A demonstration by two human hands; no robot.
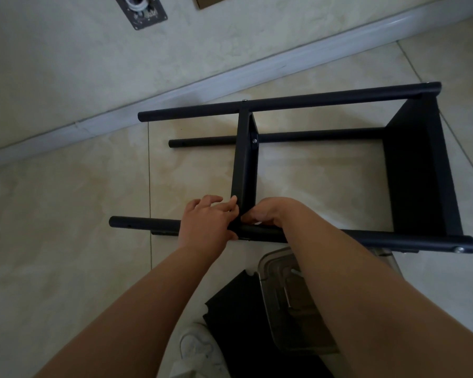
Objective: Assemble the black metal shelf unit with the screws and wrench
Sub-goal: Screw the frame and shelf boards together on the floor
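Left hand (206,222) grips near pole (366,238) at its joint with middle shelf panel (243,165). Right hand (268,214) curled at same joint; contents hidden, possibly a screw. Shelf unit (418,165) lies sideways on tile floor (66,200).
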